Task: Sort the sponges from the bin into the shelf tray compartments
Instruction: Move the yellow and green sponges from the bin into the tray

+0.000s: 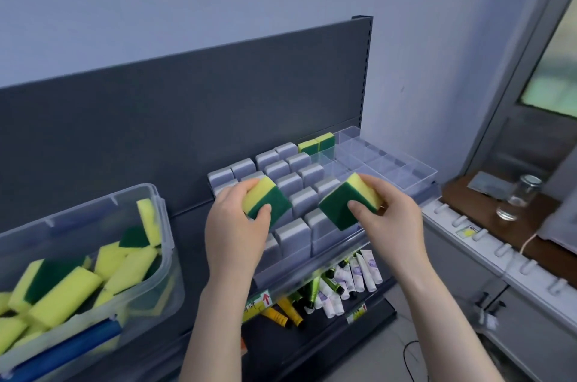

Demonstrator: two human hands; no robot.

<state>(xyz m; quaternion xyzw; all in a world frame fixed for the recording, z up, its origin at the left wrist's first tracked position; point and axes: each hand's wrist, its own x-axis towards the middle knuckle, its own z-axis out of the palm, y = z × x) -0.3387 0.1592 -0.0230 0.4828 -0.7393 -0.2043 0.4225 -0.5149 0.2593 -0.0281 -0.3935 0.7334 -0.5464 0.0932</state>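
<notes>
**A:** Where does it stand?

**B:** The left grip (237,225) is curled round one sponge (265,199), thumb on its green face. The right grip (387,219) holds a second sponge (346,200) the same way. Both hang over the near middle of the tray (390,163), above the grey blocks (293,182). A yellow-green pair (315,144) already stands in the far row. The clear cells to the right are empty. The bin (168,272), near left, holds many more.

**A:** What could go wrong?

**B:** With both grips loaded, I judge neither is free to steady the tray or tidy a row. A sponge set down here would land on a filled cell rather than an empty one. Squeezed foam can spring back and pop out. One slipping off the near edge would likely drop among the tubes (352,275) on the shelf below. A forearm reaching right might also drag the grey blocks askew.

**A:** Any writing?

**B:** There is a tag (260,300) under the tray with a red upward arrow, but its print is too blurred to read. The second tag (359,313), further right, is blurred too. The tubes bear purple marks I cannot read. I see no brand on the sponges.
</notes>
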